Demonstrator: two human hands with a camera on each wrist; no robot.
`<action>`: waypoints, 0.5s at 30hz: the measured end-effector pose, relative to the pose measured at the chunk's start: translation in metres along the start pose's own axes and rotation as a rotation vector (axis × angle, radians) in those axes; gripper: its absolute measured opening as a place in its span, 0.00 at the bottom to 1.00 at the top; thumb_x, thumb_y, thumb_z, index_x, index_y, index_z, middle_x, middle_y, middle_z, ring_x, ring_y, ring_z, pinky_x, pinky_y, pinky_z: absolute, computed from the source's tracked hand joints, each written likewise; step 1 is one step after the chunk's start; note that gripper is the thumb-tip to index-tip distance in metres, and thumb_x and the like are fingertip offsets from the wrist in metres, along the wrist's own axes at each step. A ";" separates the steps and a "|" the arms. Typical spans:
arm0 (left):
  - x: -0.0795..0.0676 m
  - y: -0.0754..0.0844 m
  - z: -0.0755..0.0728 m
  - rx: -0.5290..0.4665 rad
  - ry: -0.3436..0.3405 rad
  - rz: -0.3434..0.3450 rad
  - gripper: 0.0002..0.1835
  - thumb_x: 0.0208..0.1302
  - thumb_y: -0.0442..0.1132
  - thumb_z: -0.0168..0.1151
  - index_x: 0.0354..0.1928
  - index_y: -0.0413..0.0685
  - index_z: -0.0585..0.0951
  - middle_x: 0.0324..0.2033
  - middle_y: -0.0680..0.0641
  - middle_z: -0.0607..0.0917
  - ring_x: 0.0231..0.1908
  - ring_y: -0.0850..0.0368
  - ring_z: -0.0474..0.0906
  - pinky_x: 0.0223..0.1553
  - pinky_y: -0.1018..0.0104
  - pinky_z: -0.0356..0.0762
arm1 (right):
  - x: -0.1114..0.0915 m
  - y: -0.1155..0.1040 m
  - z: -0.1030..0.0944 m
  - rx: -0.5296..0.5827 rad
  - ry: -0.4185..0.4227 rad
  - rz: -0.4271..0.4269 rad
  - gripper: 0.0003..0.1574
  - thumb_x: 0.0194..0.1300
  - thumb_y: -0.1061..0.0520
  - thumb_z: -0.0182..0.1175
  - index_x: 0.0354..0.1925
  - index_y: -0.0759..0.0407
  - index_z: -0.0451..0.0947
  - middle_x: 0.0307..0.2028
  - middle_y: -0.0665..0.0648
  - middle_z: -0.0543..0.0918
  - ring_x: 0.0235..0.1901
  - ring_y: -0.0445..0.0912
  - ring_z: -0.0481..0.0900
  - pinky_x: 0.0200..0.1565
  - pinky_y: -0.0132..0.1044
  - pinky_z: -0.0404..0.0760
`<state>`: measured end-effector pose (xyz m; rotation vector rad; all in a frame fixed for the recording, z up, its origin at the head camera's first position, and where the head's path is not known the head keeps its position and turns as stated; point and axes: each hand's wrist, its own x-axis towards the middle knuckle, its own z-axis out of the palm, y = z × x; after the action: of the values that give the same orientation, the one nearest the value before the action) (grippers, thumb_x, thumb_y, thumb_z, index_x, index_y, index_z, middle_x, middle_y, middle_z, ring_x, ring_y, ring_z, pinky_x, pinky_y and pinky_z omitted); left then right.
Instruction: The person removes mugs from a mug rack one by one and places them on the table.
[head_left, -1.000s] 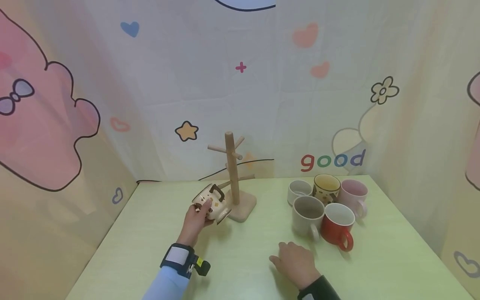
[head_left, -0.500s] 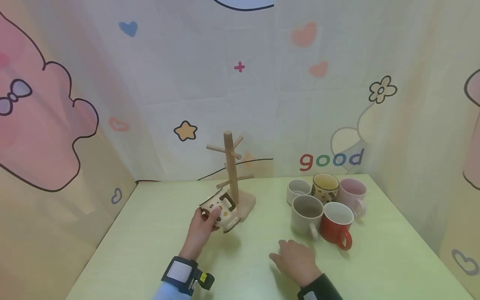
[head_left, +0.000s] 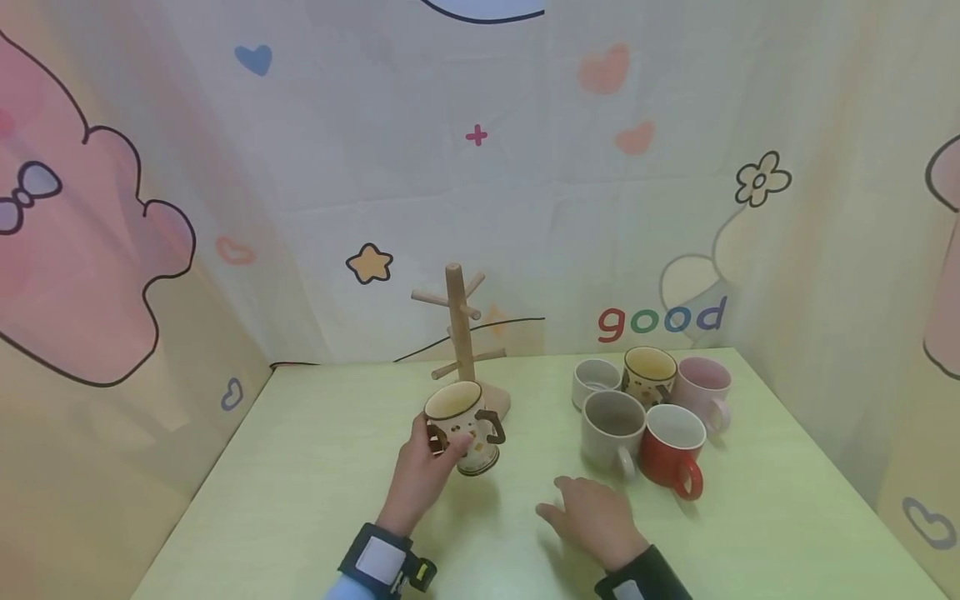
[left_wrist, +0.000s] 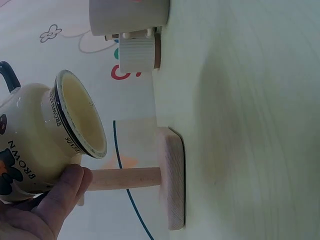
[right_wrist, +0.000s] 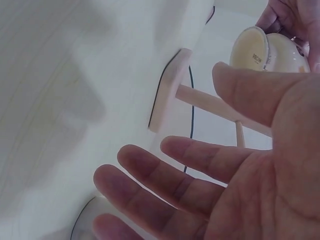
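Observation:
My left hand (head_left: 422,471) grips a cream mug (head_left: 459,423) with dark brown handles and a small printed pattern. The mug is held above the table, in front of the wooden mug tree (head_left: 462,337), its mouth tilted toward the head camera. In the left wrist view the thumb and a finger press the mug (left_wrist: 42,132) near its foot, and its hollow underside shows. My right hand (head_left: 594,518) hovers low over the table with nothing in it, its fingers loosely spread in the right wrist view. Nearest to it stands a grey-white mug (head_left: 603,442).
Grouped with that mug on the right are a red mug (head_left: 663,467), a pink mug (head_left: 702,390), a yellow-lined patterned mug (head_left: 649,371) and a small white cup (head_left: 596,385). Bare pegs stick out from the mug tree. A printed curtain (head_left: 375,150) hangs behind the table (head_left: 315,467).
My left hand has moved right and toward me with the cream mug, turning it from lying sideways to nearly upright. My right hand has stayed almost in place.

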<state>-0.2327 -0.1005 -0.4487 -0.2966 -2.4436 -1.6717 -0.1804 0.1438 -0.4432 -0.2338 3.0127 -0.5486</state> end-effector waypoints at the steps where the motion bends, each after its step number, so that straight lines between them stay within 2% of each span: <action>1: -0.001 0.000 0.001 0.003 -0.003 0.013 0.43 0.64 0.60 0.64 0.70 0.41 0.60 0.52 0.40 0.80 0.50 0.48 0.80 0.49 0.53 0.80 | 0.000 0.000 -0.001 0.000 0.003 -0.004 0.31 0.63 0.42 0.65 0.52 0.66 0.80 0.44 0.64 0.85 0.47 0.61 0.81 0.50 0.60 0.77; 8: -0.006 0.001 0.008 0.097 -0.038 0.106 0.47 0.63 0.62 0.64 0.74 0.44 0.56 0.58 0.40 0.79 0.53 0.46 0.79 0.52 0.49 0.78 | 0.001 0.000 -0.004 0.024 0.019 -0.006 0.32 0.62 0.41 0.67 0.52 0.64 0.81 0.44 0.61 0.86 0.47 0.58 0.83 0.49 0.56 0.79; 15: -0.009 -0.001 0.018 0.179 -0.127 0.187 0.47 0.62 0.61 0.65 0.75 0.50 0.55 0.64 0.42 0.75 0.59 0.46 0.76 0.55 0.49 0.77 | 0.002 -0.004 -0.011 0.108 0.055 -0.030 0.31 0.60 0.40 0.68 0.50 0.63 0.81 0.36 0.57 0.86 0.36 0.51 0.84 0.38 0.50 0.81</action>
<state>-0.2248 -0.0847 -0.4585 -0.6020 -2.5423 -1.3878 -0.1827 0.1439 -0.4314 -0.2610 3.0240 -0.7302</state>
